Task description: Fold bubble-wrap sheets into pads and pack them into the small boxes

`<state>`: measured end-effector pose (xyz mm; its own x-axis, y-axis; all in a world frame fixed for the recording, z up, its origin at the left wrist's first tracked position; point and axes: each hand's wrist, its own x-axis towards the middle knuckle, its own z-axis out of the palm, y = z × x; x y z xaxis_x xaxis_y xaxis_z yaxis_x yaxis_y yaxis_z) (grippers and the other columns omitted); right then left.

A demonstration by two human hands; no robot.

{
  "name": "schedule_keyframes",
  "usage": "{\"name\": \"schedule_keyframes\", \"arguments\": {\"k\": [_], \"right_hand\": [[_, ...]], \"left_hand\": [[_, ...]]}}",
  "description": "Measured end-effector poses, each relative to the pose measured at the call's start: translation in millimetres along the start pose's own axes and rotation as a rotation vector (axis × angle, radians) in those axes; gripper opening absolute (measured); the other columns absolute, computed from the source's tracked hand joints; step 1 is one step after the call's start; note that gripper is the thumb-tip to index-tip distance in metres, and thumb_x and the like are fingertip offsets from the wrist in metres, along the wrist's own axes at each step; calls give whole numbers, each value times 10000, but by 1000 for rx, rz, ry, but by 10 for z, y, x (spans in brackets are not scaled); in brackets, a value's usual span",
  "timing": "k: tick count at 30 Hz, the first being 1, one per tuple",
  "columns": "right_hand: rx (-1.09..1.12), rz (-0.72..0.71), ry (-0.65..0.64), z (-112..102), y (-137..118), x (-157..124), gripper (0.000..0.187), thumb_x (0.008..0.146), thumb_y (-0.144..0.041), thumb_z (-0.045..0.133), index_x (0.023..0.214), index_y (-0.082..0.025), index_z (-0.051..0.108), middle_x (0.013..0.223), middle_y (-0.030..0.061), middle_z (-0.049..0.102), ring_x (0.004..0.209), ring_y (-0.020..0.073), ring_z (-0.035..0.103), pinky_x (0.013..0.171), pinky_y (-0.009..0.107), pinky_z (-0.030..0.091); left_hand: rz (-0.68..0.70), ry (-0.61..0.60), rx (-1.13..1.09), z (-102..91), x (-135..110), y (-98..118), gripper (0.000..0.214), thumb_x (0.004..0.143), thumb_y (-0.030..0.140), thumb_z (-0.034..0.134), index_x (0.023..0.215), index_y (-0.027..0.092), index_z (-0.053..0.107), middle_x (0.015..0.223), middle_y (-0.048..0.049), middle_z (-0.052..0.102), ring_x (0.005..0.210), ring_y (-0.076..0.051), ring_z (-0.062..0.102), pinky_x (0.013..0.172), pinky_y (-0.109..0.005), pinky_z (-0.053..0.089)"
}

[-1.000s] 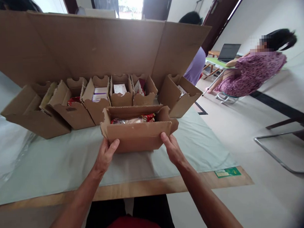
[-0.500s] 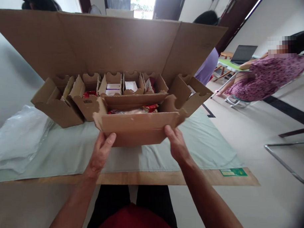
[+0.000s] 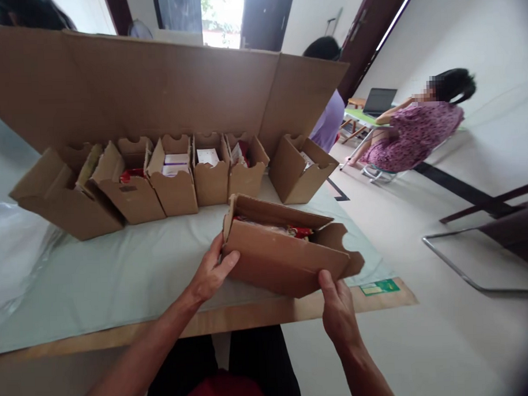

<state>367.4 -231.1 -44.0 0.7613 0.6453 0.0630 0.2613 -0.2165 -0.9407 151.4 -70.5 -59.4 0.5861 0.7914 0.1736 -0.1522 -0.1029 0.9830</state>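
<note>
Between my two hands is an open-topped cardboard box (image 3: 283,258), turned at an angle near the table's front right. Red and clear plastic packets (image 3: 300,231) show inside it. My left hand (image 3: 212,272) grips the box's left end, thumb on the front face. At the lower right of that face, my right hand (image 3: 337,305) presses its thumb, the other fingers hidden behind or beneath. Whether the box's underside touches the cloth, I cannot tell. Behind it stand several similar cardboard boxes in a row, one holding white cartons (image 3: 175,164), another a red packet (image 3: 132,175).
A tall folded cardboard panel (image 3: 169,86) rises behind the row. A pale green cloth (image 3: 162,265) covers the table, with clear plastic bags (image 3: 17,253) at the left. To the right, a seated person (image 3: 417,129) is at a small table with a laptop (image 3: 379,101); a metal-framed chair (image 3: 448,266) stands nearer.
Both hands have carried the box rightward and closer to me, turning it so its right end points toward the front. The row behind is now more exposed, and the view has shifted right.
</note>
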Motion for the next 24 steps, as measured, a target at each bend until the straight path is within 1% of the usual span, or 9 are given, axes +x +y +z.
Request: {"name": "schedule_keyframes", "arguments": {"k": [2,4,7,9,12,14,16,18,24], "right_hand": [[5,2,125,-95,70,-41,742,855,-766,529,1139,-104,707,1126,181,737,1129,350,645,981,451,517],[23,-47,205,-146,113,-49,714,873,-703,567,1260,-108,646,1244,185,690,1209,344,605,1047,477,476],[60,-89,218,-111,197,-39,710,860,-604,661,1398,-158,539,1330,185,635,1190,329,612,1048,517,475],[87,-107,180,-19,279,-40,736,860,-552,687,1466,-196,468,1399,190,585,1161,319,628,1022,534,503],[93,-211,124,167,388,-59,760,902,-459,667,1561,-274,336,1583,171,406,1325,318,544,1070,553,497],[75,-300,84,293,417,-62,744,932,-400,641,1586,-322,295,1660,136,282,1459,316,416,1105,562,481],[56,-357,51,404,409,-42,722,952,-363,616,1594,-352,286,1691,111,202,1520,315,325,1111,565,485],[50,-372,36,498,385,-1,710,967,-349,594,1603,-360,277,1700,106,165,1536,322,300,1108,567,494],[53,-395,1,685,377,164,683,986,-332,561,1609,-348,282,1704,105,162,1548,317,284,1117,562,493]], "left_hand": [[46,-95,-37,151,307,-68,673,941,534,616,1508,205,462,1504,-117,561,1378,-312,510,1171,-447,400],[83,-176,-43,303,659,-137,653,934,557,608,1469,196,510,1500,-120,567,1363,-319,525,1163,-457,406],[108,-244,-9,487,1167,-262,651,909,606,603,1400,180,576,1453,-131,608,1339,-329,547,1149,-473,420],[113,-230,21,562,1432,-354,683,887,625,616,1408,186,570,1465,-131,601,1371,-326,525,1168,-472,403],[86,-103,93,610,1666,-491,723,896,627,600,1464,187,515,1514,-147,555,1408,-323,499,1196,-491,367],[61,-20,155,620,1715,-573,741,915,622,575,1502,181,470,1569,-162,489,1462,-333,436,1226,-516,312],[49,-5,209,631,1697,-640,761,927,625,551,1527,172,437,1626,-164,406,1529,-333,330,1263,-516,235],[42,-21,248,644,1630,-696,767,933,636,526,1530,164,437,1646,-159,375,1555,-322,281,1284,-495,192],[38,-70,306,651,1251,-882,739,981,608,404,1535,119,421,1623,-186,406,1529,-299,347,1280,-484,224]]}}
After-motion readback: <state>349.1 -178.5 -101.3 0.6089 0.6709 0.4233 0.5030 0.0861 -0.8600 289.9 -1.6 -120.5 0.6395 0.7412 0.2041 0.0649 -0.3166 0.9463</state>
